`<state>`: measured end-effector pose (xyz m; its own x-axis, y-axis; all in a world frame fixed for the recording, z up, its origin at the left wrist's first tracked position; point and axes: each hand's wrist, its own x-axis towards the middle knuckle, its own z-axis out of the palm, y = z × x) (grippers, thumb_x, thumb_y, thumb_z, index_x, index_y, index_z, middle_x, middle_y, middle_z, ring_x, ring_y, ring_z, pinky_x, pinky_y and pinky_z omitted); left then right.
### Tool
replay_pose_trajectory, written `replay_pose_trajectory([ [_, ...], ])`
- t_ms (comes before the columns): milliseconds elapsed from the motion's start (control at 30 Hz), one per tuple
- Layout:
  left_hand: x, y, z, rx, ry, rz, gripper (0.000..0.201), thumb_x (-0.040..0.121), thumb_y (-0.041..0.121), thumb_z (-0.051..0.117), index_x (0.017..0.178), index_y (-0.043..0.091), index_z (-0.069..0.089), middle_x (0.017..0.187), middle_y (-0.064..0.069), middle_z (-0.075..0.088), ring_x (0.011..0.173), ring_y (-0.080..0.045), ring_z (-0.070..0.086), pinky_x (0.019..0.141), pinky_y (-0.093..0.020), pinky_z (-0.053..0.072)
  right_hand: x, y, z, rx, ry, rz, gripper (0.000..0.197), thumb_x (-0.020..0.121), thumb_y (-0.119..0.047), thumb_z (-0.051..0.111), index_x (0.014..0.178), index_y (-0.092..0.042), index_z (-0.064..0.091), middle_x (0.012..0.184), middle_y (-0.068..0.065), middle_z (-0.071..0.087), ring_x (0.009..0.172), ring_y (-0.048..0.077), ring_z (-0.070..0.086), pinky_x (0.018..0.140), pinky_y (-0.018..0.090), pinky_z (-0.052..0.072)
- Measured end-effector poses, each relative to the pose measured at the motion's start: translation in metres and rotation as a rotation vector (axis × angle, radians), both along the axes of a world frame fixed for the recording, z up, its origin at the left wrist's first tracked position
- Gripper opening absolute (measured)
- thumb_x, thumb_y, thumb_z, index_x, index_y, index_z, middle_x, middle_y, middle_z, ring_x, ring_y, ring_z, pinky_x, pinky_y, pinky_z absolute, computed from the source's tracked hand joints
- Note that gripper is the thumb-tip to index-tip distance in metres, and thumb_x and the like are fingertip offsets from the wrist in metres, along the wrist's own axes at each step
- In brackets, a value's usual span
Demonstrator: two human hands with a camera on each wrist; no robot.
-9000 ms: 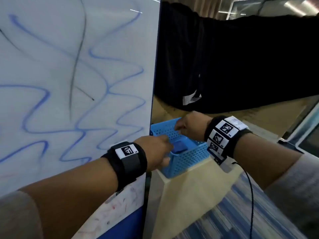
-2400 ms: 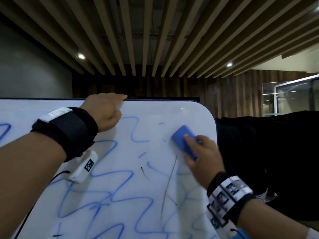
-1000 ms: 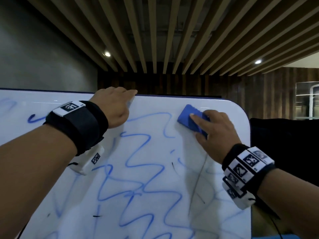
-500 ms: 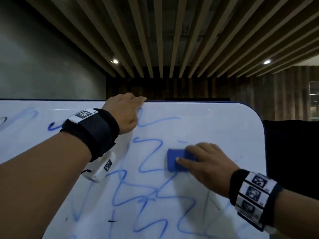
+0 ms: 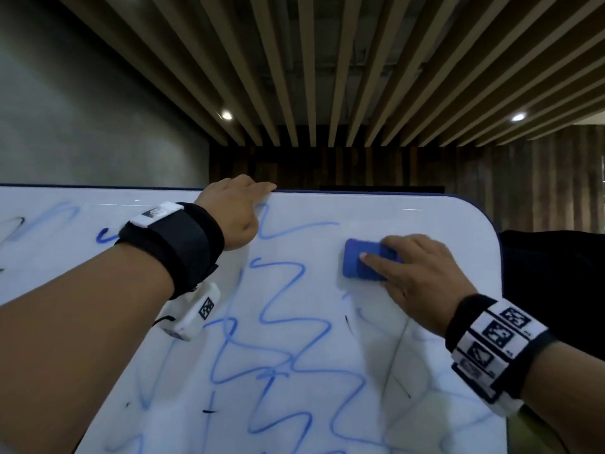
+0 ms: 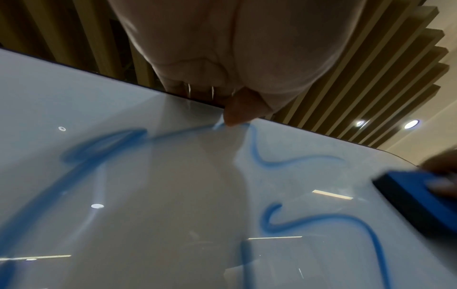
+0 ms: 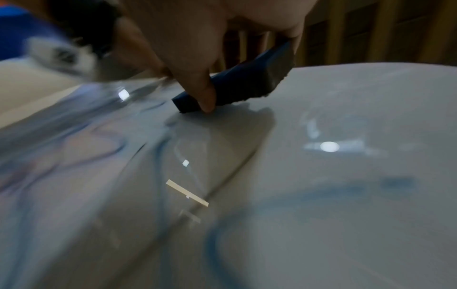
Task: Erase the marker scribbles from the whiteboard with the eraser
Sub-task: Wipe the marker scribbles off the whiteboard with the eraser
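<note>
The whiteboard (image 5: pixel 327 306) carries blue zigzag scribbles (image 5: pixel 281 322) and a few thin black strokes. My right hand (image 5: pixel 415 273) grips the blue eraser (image 5: pixel 363 260) and presses it flat on the board near the upper right corner. The right wrist view shows the thumb and fingers clamped on the eraser's (image 7: pixel 237 86) sides. My left hand (image 5: pixel 239 208) holds the board's top edge, fingers curled over it and thumb on the front face. In the left wrist view the thumb tip (image 6: pixel 237 115) touches a blue line (image 6: pixel 284 162), with the eraser (image 6: pixel 415 203) at the far right.
The board's rounded upper right corner (image 5: pixel 484 221) ends next to a black cloth (image 5: pixel 553 290). Behind the board are a dark wooden wall and a slatted ceiling with spotlights. The patch around the eraser is wiped pale, with faint smears.
Over the last half second my right hand has slid the eraser to the right and slightly up; a blue loop there is gone. My left hand has kept its hold on the top edge.
</note>
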<state>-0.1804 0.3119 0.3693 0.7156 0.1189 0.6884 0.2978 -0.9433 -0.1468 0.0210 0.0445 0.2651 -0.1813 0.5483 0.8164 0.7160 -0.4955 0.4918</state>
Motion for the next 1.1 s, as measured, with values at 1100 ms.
replay_pose_trajectory([
  [1100,-0.013,-0.001,0.003,-0.045,0.011,0.057,0.068,0.083,0.021,0.043,0.15,0.014,0.042,0.138,-0.016,0.05,0.127,-0.037,0.05,0.109,-0.044,0.041,-0.014,0.024,-0.055,-0.383,-0.154,0.118,0.049,0.076,-0.021,0.058,0.124,-0.03,0.056,0.11,0.008,0.058,0.086,0.031,0.053,0.071,0.041,0.044],
])
